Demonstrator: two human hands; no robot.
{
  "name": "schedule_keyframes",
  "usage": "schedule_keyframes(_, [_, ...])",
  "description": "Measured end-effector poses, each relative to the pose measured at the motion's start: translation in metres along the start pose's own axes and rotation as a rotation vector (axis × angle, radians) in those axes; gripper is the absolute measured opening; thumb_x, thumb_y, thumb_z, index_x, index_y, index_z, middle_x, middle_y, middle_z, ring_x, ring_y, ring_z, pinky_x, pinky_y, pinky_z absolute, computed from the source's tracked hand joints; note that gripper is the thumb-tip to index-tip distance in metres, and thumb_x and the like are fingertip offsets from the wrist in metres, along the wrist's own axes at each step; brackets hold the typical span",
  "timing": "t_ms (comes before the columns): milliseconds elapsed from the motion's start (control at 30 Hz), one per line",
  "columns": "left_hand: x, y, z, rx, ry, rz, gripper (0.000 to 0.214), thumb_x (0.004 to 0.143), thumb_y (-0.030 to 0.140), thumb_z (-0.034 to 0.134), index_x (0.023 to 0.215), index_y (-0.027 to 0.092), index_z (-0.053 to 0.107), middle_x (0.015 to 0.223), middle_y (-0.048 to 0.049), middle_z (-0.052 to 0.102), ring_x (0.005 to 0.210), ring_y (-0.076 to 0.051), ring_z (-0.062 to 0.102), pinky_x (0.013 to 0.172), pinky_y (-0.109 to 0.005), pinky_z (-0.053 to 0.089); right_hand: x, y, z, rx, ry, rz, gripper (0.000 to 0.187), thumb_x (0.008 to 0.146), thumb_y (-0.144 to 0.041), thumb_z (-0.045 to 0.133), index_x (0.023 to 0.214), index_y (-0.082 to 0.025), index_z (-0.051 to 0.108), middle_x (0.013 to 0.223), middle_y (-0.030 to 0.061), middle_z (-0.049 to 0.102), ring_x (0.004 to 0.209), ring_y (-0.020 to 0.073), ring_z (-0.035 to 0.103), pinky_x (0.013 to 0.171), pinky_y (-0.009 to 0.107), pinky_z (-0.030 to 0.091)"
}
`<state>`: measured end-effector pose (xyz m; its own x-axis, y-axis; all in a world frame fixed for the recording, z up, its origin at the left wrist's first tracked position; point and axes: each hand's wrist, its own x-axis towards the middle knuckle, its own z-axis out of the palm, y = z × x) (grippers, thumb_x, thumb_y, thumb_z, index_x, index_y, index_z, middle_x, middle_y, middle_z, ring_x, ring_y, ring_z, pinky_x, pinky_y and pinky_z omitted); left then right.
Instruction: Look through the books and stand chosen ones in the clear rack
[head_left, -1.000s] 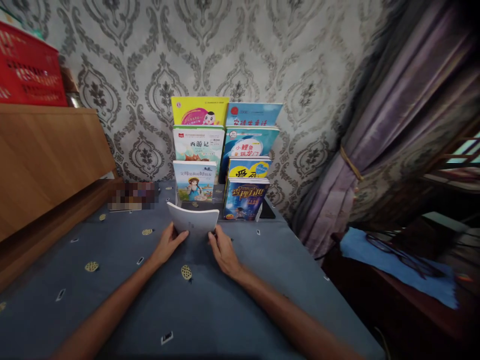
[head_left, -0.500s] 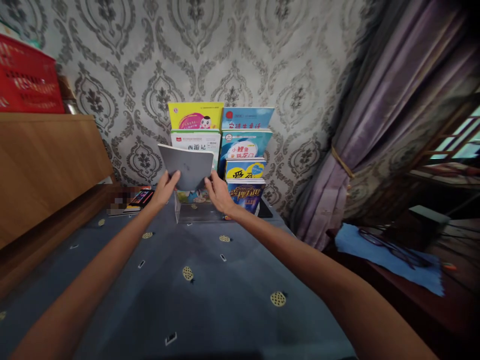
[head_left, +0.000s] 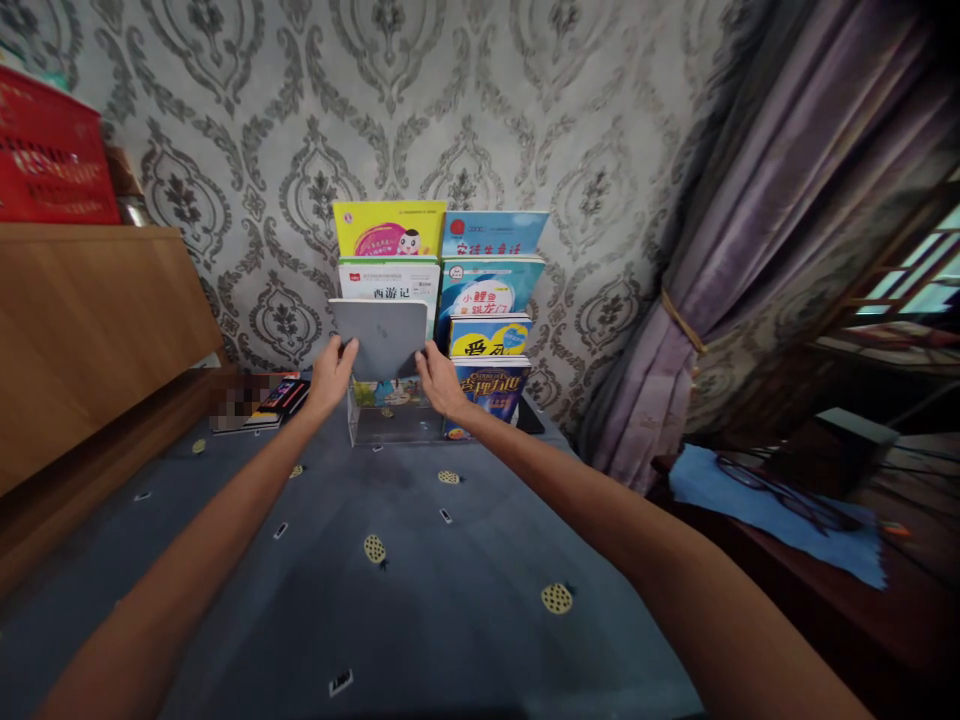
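Note:
Both my hands hold a thin grey book [head_left: 381,335] upright, its plain back cover facing me. My left hand [head_left: 332,372] grips its lower left edge and my right hand [head_left: 440,380] grips its lower right edge. The book is over the front left slot of a clear tiered book stand [head_left: 390,425] at the far end of the blue-grey patterned cloth [head_left: 420,570]. It hides most of the front left book in the stand. Several colourful children's books [head_left: 487,300] fill the other tiers.
A wooden cabinet [head_left: 90,320] stands at the left with a red crate [head_left: 49,150] on top. Flat books [head_left: 274,400] lie beside the stand. Purple curtains [head_left: 757,230] hang at the right above a dark side table with a blue cloth [head_left: 780,515].
My hands lifted the grey book off the cloth and carried it forward to the stand's front left slot. In the last half second it straightened and lowered slightly.

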<state>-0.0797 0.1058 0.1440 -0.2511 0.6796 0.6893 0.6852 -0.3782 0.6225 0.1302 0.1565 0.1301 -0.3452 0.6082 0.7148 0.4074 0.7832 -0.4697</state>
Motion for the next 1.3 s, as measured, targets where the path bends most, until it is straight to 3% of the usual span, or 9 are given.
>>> schedule_keyframes(167, [0.007, 0.000, -0.011, 0.183, 0.016, 0.050, 0.033, 0.093, 0.043, 0.044, 0.068, 0.023, 0.034, 0.063, 0.0031, 0.042, 0.064, -0.015, 0.045, 0.064, -0.026, 0.037, -0.003, 0.002, 0.006, -0.004, -0.023, 0.042, 0.018, 0.100, -0.033, 0.029, 0.089, -0.025, 0.041, 0.076, 0.0021, 0.054, 0.074, 0.0209, 0.056, 0.072, 0.032, 0.043])
schedule_keyframes(333, [0.009, -0.005, -0.010, 0.239, -0.003, 0.031, 0.029, 0.092, 0.040, 0.043, 0.070, 0.023, 0.038, 0.064, 0.0022, 0.047, 0.064, -0.016, 0.048, 0.064, -0.027, 0.035, -0.003, 0.007, 0.012, -0.066, -0.045, 0.099, 0.018, 0.100, -0.030, 0.030, 0.088, -0.025, 0.043, 0.082, 0.0053, 0.058, 0.077, 0.0224, 0.058, 0.074, 0.033, 0.045])
schedule_keyframes(600, [0.004, -0.014, -0.003, 0.365, -0.011, -0.010, 0.022, 0.094, 0.036, 0.044, 0.079, 0.021, 0.051, 0.073, -0.0031, 0.060, 0.073, -0.020, 0.056, 0.070, -0.028, 0.038, -0.005, 0.013, 0.020, -0.163, -0.054, 0.149, 0.014, 0.097, -0.028, 0.037, 0.094, -0.021, 0.049, 0.097, 0.0115, 0.060, 0.089, 0.0245, 0.058, 0.083, 0.037, 0.045])
schedule_keyframes(867, [-0.006, -0.009, -0.003, 0.648, -0.138, -0.017, 0.027, 0.100, 0.034, 0.035, 0.101, 0.019, 0.057, 0.087, -0.0130, 0.070, 0.084, -0.030, 0.066, 0.073, -0.033, 0.041, -0.016, 0.020, 0.027, -0.142, -0.025, 0.236, 0.008, 0.092, -0.027, 0.045, 0.092, -0.021, 0.051, 0.096, 0.0104, 0.061, 0.091, 0.0240, 0.060, 0.085, 0.038, 0.047])
schedule_keyframes(967, [-0.008, -0.004, -0.002, 0.705, -0.141, -0.026, 0.027, 0.100, 0.036, 0.037, 0.107, 0.017, 0.055, 0.086, -0.0133, 0.071, 0.082, -0.029, 0.068, 0.072, -0.032, 0.042, -0.018, 0.019, 0.029, -0.128, -0.004, 0.246, 0.011, 0.090, -0.024, 0.047, 0.100, -0.020, 0.050, 0.100, 0.0116, 0.063, 0.094, 0.0247, 0.062, 0.086, 0.038, 0.048])
schedule_keyframes(1167, [-0.008, 0.007, -0.002, 0.747, -0.213, -0.106, 0.032, 0.101, 0.036, 0.034, 0.114, 0.016, 0.054, 0.098, -0.0165, 0.072, 0.092, -0.031, 0.070, 0.075, -0.034, 0.046, -0.020, 0.004, 0.029, -0.112, 0.003, 0.315, 0.037, 0.091, -0.019, 0.045, 0.128, -0.015, 0.040, 0.118, 0.0168, 0.065, 0.107, 0.0263, 0.064, 0.094, 0.039, 0.048])
schedule_keyframes(1300, [-0.009, 0.015, -0.004, 0.759, -0.267, -0.142, 0.033, 0.102, 0.034, 0.031, 0.116, 0.015, 0.054, 0.110, -0.0182, 0.070, 0.101, -0.031, 0.068, 0.080, -0.036, 0.048, -0.018, -0.006, 0.027, -0.191, -0.048, 0.363, 0.039, 0.092, -0.017, 0.041, 0.131, -0.014, 0.043, 0.126, 0.0159, 0.062, 0.117, 0.0241, 0.060, 0.100, 0.035, 0.045])
